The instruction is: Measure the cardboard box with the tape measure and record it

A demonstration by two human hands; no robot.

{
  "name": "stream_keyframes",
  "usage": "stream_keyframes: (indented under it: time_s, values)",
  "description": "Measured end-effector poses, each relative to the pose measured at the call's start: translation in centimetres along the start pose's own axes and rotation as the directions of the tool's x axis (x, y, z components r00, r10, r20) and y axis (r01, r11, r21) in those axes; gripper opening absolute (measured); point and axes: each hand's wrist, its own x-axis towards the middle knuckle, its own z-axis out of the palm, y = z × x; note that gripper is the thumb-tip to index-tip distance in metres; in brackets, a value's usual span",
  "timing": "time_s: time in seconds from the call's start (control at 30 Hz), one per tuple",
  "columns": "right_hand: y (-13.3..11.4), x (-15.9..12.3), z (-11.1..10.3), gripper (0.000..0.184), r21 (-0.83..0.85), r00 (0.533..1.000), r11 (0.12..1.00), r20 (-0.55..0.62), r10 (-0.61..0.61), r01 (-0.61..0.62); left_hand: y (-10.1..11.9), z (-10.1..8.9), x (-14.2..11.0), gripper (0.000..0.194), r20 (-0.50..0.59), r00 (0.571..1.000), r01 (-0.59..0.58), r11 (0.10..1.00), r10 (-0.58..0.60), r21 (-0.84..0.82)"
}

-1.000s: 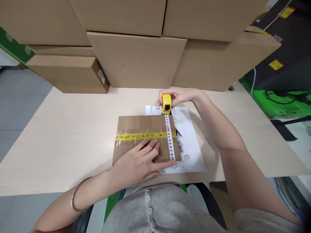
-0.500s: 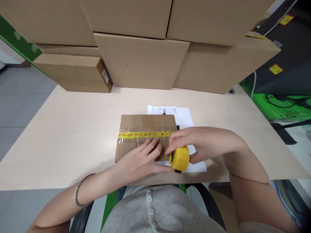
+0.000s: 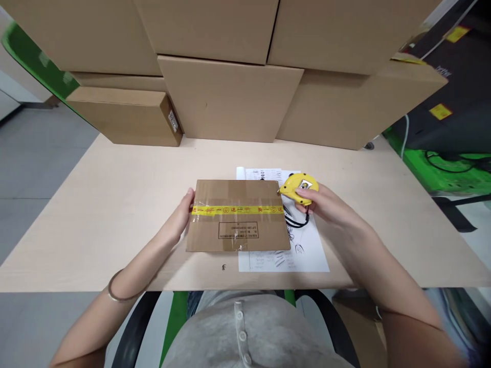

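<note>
A flat cardboard box [image 3: 238, 214] sealed with a yellow tape strip lies on the pale wooden table [image 3: 115, 204] in front of me. My left hand [image 3: 180, 217] grips the box's left edge, thumb on top. My right hand [image 3: 320, 204] holds a yellow tape measure [image 3: 299, 186] beside the box's right edge, its blade retracted and a black strap hanging below. A white printed sheet [image 3: 303, 245] with scribbles lies under the box's right side.
Large cardboard boxes [image 3: 230, 97] are stacked along the table's far edge, with a smaller one [image 3: 126, 116] at the left. A black box and green equipment [image 3: 448, 163] stand to the right. A small dark speck [image 3: 223, 267] lies near the table's front edge.
The tape blade, stretched over the box a second ago, has retracted. My right hand carried the tape measure to the box's right side. My left hand moved from the top to the left edge.
</note>
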Motion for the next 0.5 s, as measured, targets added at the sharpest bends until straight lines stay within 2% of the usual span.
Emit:
stream_keyframes:
  time_s: [0.03, 0.07, 0.1, 0.17, 0.2, 0.27, 0.33, 0.4, 0.5]
  values:
    - [-0.1, -0.3, 0.2, 0.025, -0.005, 1.0, 1.0, 0.009, -0.008, 0.008, 0.1, 0.4, 0.1, 0.067, 0.087, 0.994, 0.067, 0.994, -0.059, -0.086]
    - [-0.3, -0.7, 0.3, 0.024, -0.001, 0.999, 0.999, 0.011, -0.035, 0.035, 0.4, 0.7, 0.1, 0.068, 0.15, 0.987, 0.079, 0.984, -0.056, -0.156]
    - [-0.6, -1.4, 0.2, 0.024, 0.009, 0.997, 0.997, 0.006, -0.071, 0.071, 0.7, 1.0, 0.0, 0.068, 0.169, 0.986, 0.034, 0.976, 0.003, -0.216]
    - [-1.0, -3.0, -0.3, 0.027, 0.044, 0.99, 0.989, -0.009, -0.141, 0.141, 1.5, 1.2, -0.3, 0.064, 0.095, 0.972, -0.177, 0.938, 0.214, -0.298]
    - [-1.1, -3.8, -0.6, 0.028, 0.06, 0.987, 0.985, -0.005, -0.159, 0.159, 1.8, 1.2, -0.4, 0.061, 0.036, 0.945, -0.299, 0.901, 0.326, -0.313]
    - [-1.2, -5.4, -1.3, 0.028, 0.065, 0.987, 0.986, 0.037, -0.153, 0.151, 2.1, 1.1, -0.4, 0.056, -0.04, 0.873, -0.477, 0.834, 0.486, -0.278]
    - [-1.0, -6.4, -1.8, 0.026, 0.016, 0.986, 0.993, 0.12, -0.117, 0.116, 2.0, 0.8, -0.2, 0.043, -0.037, 0.826, -0.559, 0.806, 0.563, -0.194]
    - [-0.9, -6.9, -2.2, 0.024, -0.077, 0.977, 0.993, 0.201, -0.076, 0.093, 1.5, 0.6, 0.0, 0.032, -0.012, 0.808, -0.587, 0.801, 0.59, -0.118]
    - [-1.3, -6.9, -2.6, 0.025, -0.253, 0.97, 0.953, 0.216, -0.114, 0.169, 0.9, 0.5, 0.2, 0.039, -0.004, 0.774, -0.631, 0.772, 0.633, -0.082]
